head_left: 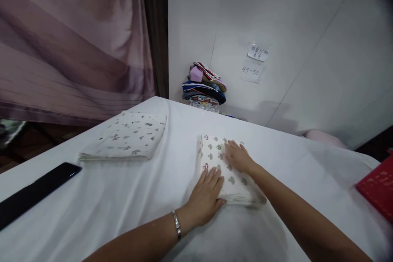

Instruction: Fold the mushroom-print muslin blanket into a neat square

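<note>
A folded white cloth with grey, green and red mushroom prints (233, 180) lies on the white-covered table (153, 221). My left hand (205, 196), below a silver bracelet on the wrist, rests flat along the cloth's near left edge with its fingers stretched out. Flat on the cloth's upper right part is my right hand (238, 155), fingers extended and slightly blurred. Neither hand grips anything. To the left sits another folded white cloth with small plant-like prints (132, 135), apart from both hands.
A long black object (37, 192) lies at the table's left edge. Something red (377, 184) is at the far right. Beyond the back edge stands a stack of folded fabrics (204, 86) by the wall, which bears paper notes (253, 69). A pinkish curtain (76, 41) hangs at left.
</note>
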Demonstrator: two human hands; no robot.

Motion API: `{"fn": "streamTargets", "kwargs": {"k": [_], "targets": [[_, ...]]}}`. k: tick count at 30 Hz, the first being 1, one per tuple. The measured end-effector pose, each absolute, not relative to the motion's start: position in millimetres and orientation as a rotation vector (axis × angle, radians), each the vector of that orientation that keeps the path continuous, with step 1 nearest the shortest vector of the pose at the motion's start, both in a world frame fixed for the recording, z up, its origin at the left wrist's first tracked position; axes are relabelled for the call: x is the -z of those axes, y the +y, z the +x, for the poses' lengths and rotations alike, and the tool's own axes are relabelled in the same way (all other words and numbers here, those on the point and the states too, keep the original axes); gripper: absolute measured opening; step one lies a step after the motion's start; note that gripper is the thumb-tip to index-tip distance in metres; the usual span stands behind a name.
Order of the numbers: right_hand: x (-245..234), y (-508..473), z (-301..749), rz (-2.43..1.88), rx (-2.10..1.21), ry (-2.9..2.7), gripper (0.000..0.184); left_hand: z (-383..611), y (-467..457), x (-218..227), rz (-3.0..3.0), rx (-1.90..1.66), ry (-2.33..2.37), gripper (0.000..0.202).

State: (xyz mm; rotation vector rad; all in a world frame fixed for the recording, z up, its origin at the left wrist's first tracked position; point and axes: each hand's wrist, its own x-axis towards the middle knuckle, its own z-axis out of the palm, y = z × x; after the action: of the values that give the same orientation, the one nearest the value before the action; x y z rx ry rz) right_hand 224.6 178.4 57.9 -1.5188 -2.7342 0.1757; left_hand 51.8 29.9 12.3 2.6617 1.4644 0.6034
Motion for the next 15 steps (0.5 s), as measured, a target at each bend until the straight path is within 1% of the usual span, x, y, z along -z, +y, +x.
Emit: {"fn": "streamTargets", "kwargs": {"k": [4,8,12,15], "targets": [[-67,191,167,-1.345,-0.206,-2.666,0.056,56,31,-7,2.689,-0.615,1.521,0.058],[-50,204,123,-1.357,-0.255,-2.637,0.055,60,33,1,2.720,-0.575,1.546,0.062],[-28,211,110,-1.417,-0.223,-2.658,0.053,63,34,13,2.751,-0.570,1.543,0.067],[-25,214,113,-1.402,-0.254,-2.671,0.054,63,34,15,2.744,-0.576,1.537,0.069]]}}
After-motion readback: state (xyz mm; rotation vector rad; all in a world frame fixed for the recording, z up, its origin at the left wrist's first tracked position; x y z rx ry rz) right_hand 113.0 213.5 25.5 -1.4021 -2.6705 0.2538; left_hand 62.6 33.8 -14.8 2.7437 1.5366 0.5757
